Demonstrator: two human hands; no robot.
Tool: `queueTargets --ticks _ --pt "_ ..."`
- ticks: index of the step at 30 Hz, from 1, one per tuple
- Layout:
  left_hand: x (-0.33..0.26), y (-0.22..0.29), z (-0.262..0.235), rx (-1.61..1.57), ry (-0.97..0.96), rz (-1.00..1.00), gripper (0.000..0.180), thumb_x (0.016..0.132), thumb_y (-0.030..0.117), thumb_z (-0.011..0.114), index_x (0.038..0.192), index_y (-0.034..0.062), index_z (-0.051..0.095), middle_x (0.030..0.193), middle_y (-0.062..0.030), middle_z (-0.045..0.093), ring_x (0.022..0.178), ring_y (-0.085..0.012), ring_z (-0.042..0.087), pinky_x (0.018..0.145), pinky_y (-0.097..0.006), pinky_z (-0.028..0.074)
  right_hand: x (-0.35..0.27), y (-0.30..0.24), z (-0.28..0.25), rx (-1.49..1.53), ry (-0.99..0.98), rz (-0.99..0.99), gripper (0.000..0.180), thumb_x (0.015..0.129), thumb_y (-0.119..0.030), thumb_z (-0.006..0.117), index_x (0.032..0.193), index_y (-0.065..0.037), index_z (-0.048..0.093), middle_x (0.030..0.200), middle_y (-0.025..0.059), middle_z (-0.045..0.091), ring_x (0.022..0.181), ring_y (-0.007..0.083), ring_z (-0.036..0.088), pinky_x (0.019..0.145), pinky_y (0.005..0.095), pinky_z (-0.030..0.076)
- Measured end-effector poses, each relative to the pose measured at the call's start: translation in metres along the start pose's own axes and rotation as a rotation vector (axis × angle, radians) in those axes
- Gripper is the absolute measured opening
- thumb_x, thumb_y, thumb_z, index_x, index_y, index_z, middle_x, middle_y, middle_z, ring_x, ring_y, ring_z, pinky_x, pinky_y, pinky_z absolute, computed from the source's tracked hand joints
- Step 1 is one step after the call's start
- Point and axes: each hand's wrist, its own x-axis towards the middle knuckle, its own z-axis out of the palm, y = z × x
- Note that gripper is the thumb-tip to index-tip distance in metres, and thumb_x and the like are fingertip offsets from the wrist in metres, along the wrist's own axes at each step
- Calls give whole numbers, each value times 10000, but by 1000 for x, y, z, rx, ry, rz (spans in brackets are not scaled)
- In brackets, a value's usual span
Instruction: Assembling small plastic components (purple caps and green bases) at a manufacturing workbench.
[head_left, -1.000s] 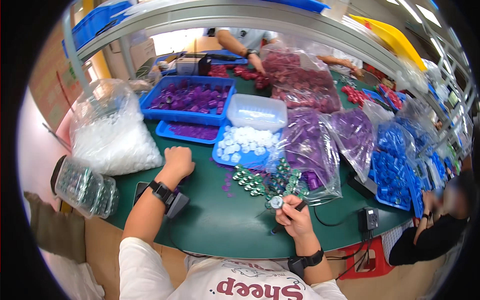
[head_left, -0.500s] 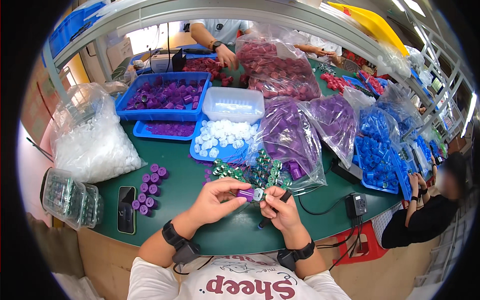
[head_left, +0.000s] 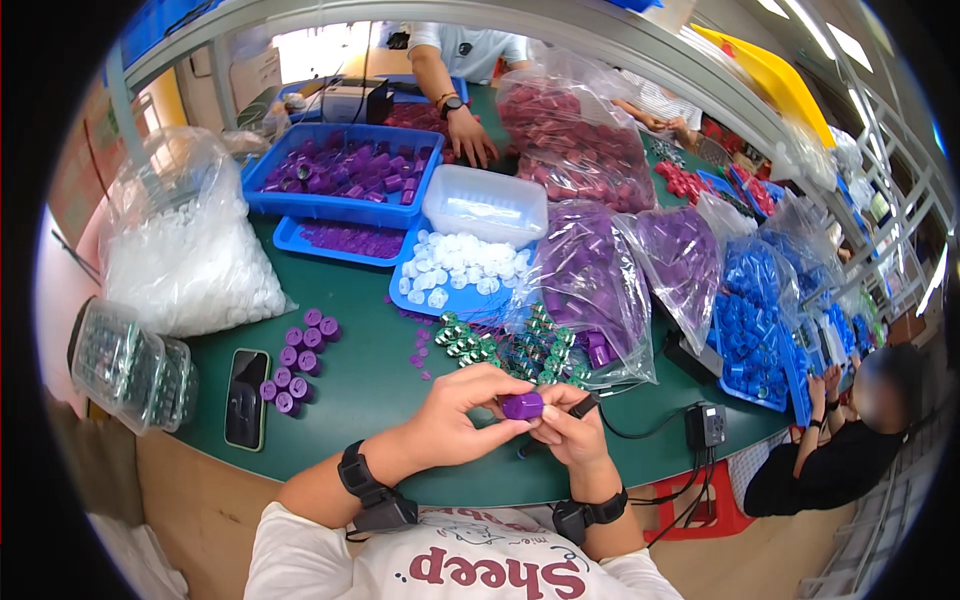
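Note:
Just above the near table edge, my left hand point(head_left: 462, 418) pinches a small purple plastic housing point(head_left: 523, 405) between thumb and fingers. My right hand point(head_left: 572, 432) meets it from the other side, fingertips pressed at its right end. A black pen-shaped tool point(head_left: 584, 406) is tucked in the right hand, sticking up past the fingers. Beyond my hands lie small green circuit boards point(head_left: 470, 342) with thin wires. Left of them, a cluster of finished-looking purple housings point(head_left: 296, 362) stands on the green table point(head_left: 350, 400).
Behind are a blue tray of white translucent pieces point(head_left: 460, 300), a blue bin of purple housings point(head_left: 420, 205) and bags of purple parts point(head_left: 585, 270). A phone point(head_left: 246, 400), clear boxes point(head_left: 130, 370) and a bag of white pieces point(head_left: 190, 265) lie left. Co-workers sit opposite and right.
The white translucent disc that my right fingers held beside the purple housing no longer shows. The housing has turned, and both hands have come closer together around it.

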Motion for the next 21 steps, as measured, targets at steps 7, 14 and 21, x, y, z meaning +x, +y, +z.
queueTargets --ticks 7,14,21 --pt "2 15 9 258 90 171 302 733 30 720 1015 -23 623 817 -105 580 730 -175 615 595 -265 532 2 3 -7 -86 10 -56 147 893 -48 523 961 48 611 812 66 519 507 55 382 458 206 301" --pt "-1 19 9 337 127 169 280 726 62 722 979 -9 627 775 -106 561 637 -188 591 547 -280 491 4 10 -7 41 -22 -58 151 874 -30 526 962 56 613 835 89 544 488 51 383 438 196 290" --pt "-4 16 11 399 132 179 277 721 70 700 979 3 624 784 -112 557 664 -250 573 579 -328 473 -1 -3 5 -11 -5 102 227 895 -99 498 990 85 591 800 82 538 467 52 376 431 196 278"
